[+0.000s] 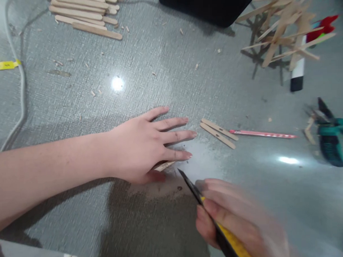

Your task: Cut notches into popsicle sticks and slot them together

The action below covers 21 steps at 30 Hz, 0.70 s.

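My left hand [145,144] lies flat on the grey table, fingers stretched out to the right, pressing down a wooden craft stick [164,166] whose end shows under the palm. My right hand [233,220], blurred by motion, is closed round a yellow utility knife [214,220]. The knife's dark blade points up-left, and its tip sits just right of the stick. Two short stick pieces [219,132] lie side by side beyond my left fingertips, with a pink pencil [263,134] next to them.
A pile of craft sticks [84,13] lies at the top left. A stick structure [286,27] stands at the top right by a marker [297,73]. Green pliers [331,138] lie at the right. A grey cable [22,92] runs down the left. Wood chips are scattered about.
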### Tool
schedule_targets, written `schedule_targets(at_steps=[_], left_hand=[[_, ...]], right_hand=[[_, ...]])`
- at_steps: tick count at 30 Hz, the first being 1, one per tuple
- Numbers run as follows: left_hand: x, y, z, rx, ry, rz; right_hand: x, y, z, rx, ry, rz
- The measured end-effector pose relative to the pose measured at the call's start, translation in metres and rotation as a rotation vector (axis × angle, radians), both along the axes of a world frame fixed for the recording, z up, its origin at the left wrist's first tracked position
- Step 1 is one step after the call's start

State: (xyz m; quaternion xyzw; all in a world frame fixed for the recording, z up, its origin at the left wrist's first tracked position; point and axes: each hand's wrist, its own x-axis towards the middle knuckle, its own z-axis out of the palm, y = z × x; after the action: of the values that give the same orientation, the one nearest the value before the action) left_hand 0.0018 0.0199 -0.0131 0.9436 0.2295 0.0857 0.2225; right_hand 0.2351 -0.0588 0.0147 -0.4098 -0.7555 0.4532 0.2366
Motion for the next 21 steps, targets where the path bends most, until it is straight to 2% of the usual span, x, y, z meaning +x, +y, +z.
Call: schedule_targets(at_steps=[6,11,13,17,21], left_hand=[[0.000,0.002,-0.001,-0.016,0.013,-0.022],[0.001,0.002,-0.001,-0.021,0.012,-0.020],[0.000,0.002,-0.001,-0.013,-0.001,-0.020],[0.000,0.002,-0.001,0.003,-0.026,-0.014],[0.000,0.002,-0.001,-0.008,-0.026,-0.012]], right_hand=[[-0.007,0.008,-0.004,0.073,0.006,0.056],[-0.006,0.008,-0.005,0.322,-0.093,0.027],[-0.005,0.007,-0.005,0.359,-0.096,0.040],[-0.009,0.009,-0.005,0.278,-0.080,0.026],[-0.015,0.009,-0.002,0.087,-0.035,0.026]])
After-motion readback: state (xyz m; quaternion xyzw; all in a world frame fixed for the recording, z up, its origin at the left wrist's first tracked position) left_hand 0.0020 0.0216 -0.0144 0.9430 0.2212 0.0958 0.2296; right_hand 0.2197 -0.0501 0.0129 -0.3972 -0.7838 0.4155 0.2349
